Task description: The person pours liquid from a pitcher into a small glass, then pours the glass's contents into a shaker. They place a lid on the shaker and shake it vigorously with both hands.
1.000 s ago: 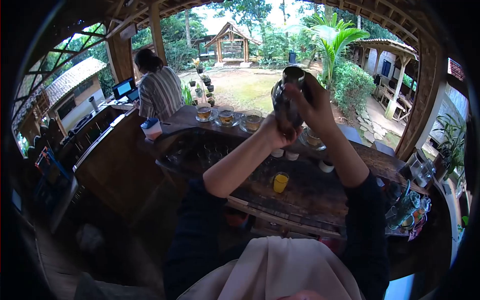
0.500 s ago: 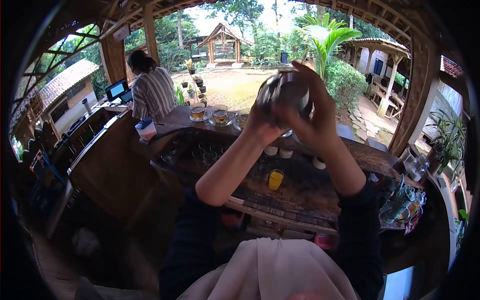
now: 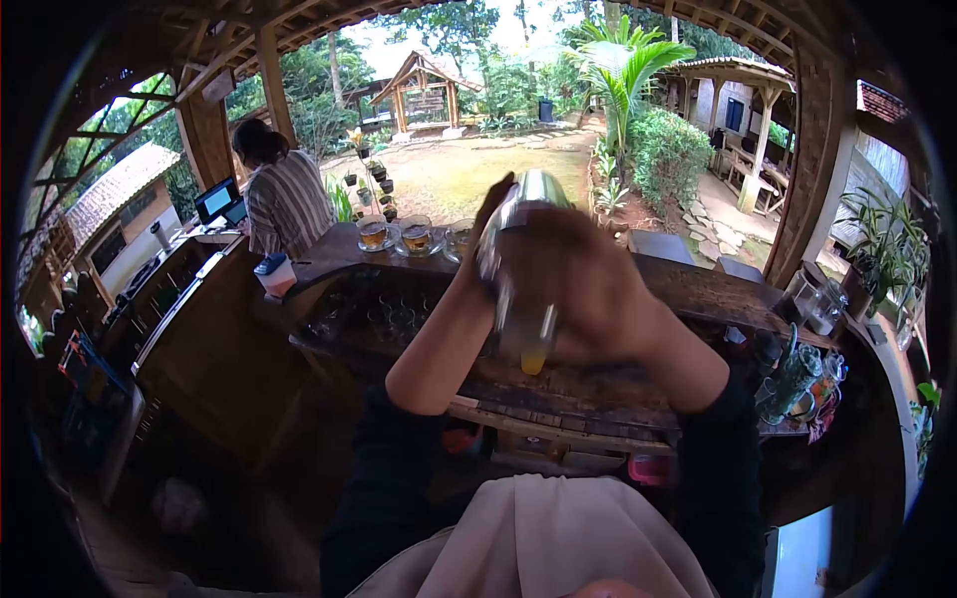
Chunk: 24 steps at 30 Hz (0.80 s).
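A shiny metal cocktail shaker (image 3: 538,189) is held up in front of me above the wooden counter (image 3: 558,394), partly smeared by motion. My left hand (image 3: 484,227) wraps round its left side. Across its front lies my right hand (image 3: 603,289), closed on it and blurred. Below the shaker, a glass of yellow drink (image 3: 533,363) stands on the counter, its top hidden behind the shaker and hand.
Glass cups of amber drink on saucers (image 3: 375,237) line the raised ledge, near a lidded container (image 3: 275,275). Several empty glasses (image 3: 394,317) stand lower left. Jars and glassware (image 3: 797,384) crowd the right end. A person in a striped shirt (image 3: 289,199) stands by a laptop (image 3: 215,202).
Both hands have swung the shaker down and a little left, turning it more upright. It now covers part of the yellow drink's glass. My view has shifted slightly.
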Available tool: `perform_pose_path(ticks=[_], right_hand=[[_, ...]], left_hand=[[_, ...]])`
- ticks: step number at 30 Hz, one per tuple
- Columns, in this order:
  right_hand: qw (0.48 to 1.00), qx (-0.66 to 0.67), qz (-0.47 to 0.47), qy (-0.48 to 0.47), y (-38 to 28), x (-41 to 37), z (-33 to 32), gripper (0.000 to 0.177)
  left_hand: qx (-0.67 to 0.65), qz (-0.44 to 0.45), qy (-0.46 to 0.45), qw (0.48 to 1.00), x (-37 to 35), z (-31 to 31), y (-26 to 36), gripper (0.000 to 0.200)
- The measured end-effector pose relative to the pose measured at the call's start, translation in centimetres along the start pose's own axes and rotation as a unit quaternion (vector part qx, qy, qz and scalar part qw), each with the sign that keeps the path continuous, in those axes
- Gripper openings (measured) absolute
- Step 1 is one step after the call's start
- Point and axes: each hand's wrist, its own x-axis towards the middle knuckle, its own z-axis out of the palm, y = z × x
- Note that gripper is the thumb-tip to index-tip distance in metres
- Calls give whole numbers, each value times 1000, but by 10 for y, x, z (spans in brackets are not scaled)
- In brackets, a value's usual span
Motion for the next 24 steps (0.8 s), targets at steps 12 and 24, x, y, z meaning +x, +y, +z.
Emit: perform_pose_path(ticks=[12, 24], right_hand=[[928, 64, 336, 145, 31, -56, -34, 42], [876, -6, 448, 178, 38, -109, -156, 42]], left_hand=[[243, 163, 99, 951, 90, -22, -46, 49], [126, 9, 251, 960, 226, 2, -143, 38]])
